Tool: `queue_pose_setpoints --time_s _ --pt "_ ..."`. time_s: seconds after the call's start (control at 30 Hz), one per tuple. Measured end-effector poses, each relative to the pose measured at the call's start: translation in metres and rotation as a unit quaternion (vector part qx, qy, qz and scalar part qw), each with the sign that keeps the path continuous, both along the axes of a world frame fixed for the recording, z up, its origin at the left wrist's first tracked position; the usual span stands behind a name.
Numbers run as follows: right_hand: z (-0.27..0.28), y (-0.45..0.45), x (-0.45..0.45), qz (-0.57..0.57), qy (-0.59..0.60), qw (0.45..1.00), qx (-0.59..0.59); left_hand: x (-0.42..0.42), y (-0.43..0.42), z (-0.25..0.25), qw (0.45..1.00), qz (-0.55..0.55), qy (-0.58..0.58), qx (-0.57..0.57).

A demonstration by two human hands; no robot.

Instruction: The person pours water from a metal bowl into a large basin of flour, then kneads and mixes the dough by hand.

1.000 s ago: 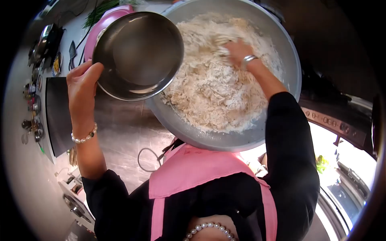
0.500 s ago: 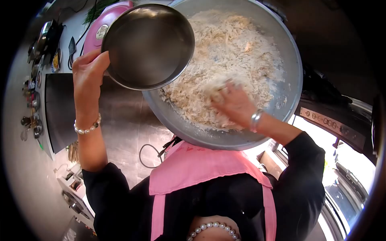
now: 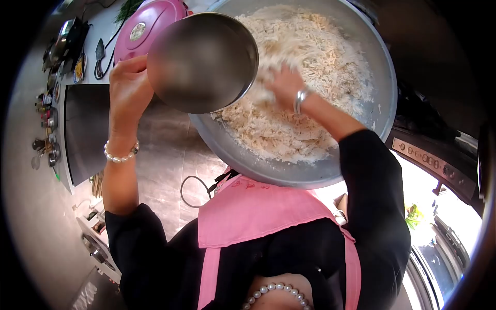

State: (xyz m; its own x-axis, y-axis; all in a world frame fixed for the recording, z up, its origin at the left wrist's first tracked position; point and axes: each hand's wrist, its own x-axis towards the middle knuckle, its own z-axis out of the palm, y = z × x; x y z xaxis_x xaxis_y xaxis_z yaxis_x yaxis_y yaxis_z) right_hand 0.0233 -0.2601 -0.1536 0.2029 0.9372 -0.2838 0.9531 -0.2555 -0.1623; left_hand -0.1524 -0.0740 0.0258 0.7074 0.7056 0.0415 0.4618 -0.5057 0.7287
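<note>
My left hand point(image 3: 130, 90) grips the near-left rim of a round metal bowl point(image 3: 204, 64), held tilted over the left edge of a wide grey basin point(image 3: 380, 103). The inside of the metal bowl looks dark and blurred. Shaggy, floury dough point(image 3: 289, 137) fills much of the basin. My right hand point(image 3: 284, 85), with a silver bangle at the wrist, is in the upper middle of the dough. Its fingers are smeared by motion, so what they hold is unclear.
A pink round appliance point(image 3: 150, 28) stands behind the metal bowl. A knife point(image 3: 99, 54), a pan point(image 3: 67, 39) and small jars point(image 3: 51, 121) lie along the left counter. A control panel with knobs point(image 3: 429, 160) is at the right. A cable loop point(image 3: 195, 191) hangs below the basin.
My left hand and the metal bowl have shifted right, and the bowl is tilted more. My right hand went toward the basin's near side, then back up and left through the dough.
</note>
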Motion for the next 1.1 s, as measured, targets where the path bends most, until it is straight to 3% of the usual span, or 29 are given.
queue_pose_setpoints --time_s 0.03,0.1,0.2,0.23,0.37,0.47,0.6,0.63,0.73,0.8,0.87,0.97,1.03,1.07,1.1 --pt "0.000 -0.024 -0.013 0.094 -0.032 0.995 0.015 0.002 -0.001 0.000 0.999 -0.018 0.012 0.038" --pt "0.038 -0.060 -0.013 0.212 0.043 0.974 -0.063 0.005 -0.004 -0.001 0.992 -0.052 0.033 0.114" --pt "0.045 -0.079 -0.015 0.264 0.005 0.958 -0.114 0.005 -0.009 -0.006 0.986 -0.044 0.053 0.154" --pt "0.031 -0.072 -0.018 0.284 -0.002 0.959 -0.020 0.005 -0.012 -0.006 0.987 -0.028 0.071 0.141" --pt "-0.001 0.000 0.013 0.187 -0.048 0.981 0.016 0.010 -0.019 -0.007 0.985 -0.034 0.079 0.149" --pt "0.022 0.030 0.067 0.003 -0.104 0.994 -0.028 0.009 -0.024 -0.011 0.982 -0.034 0.084 0.163" --pt "0.014 0.044 0.074 -0.096 -0.055 0.994 -0.020 0.008 -0.027 -0.015 0.976 -0.039 0.092 0.192" --pt "0.018 0.045 0.063 -0.095 -0.041 0.995 -0.007 0.009 -0.028 -0.015 0.975 -0.041 0.094 0.199" --pt "0.011 0.019 0.035 0.083 -0.048 0.995 -0.014 0.010 -0.033 -0.013 0.975 -0.023 0.097 0.200" --pt "0.029 -0.018 0.020 0.218 0.009 0.972 -0.089 0.009 -0.031 -0.010 0.977 -0.004 0.101 0.190" --pt "0.033 -0.054 0.003 0.272 -0.001 0.961 -0.047 0.004 -0.026 -0.007 0.983 0.022 0.098 0.155" --pt "-0.009 -0.043 -0.031 0.277 0.027 0.946 0.164 0.000 -0.020 -0.002 0.993 0.045 0.080 0.070" --pt "0.000 0.005 -0.008 0.228 0.036 0.969 0.086 -0.004 -0.016 -0.003 0.996 0.057 0.063 0.039" --pt "0.012 0.024 0.011 0.230 0.018 0.973 -0.019 -0.006 -0.013 -0.004 0.996 0.059 0.057 0.021" --pt "0.002 0.029 0.021 0.132 -0.048 0.990 0.021 -0.010 -0.010 -0.004 0.998 0.060 0.037 0.004"
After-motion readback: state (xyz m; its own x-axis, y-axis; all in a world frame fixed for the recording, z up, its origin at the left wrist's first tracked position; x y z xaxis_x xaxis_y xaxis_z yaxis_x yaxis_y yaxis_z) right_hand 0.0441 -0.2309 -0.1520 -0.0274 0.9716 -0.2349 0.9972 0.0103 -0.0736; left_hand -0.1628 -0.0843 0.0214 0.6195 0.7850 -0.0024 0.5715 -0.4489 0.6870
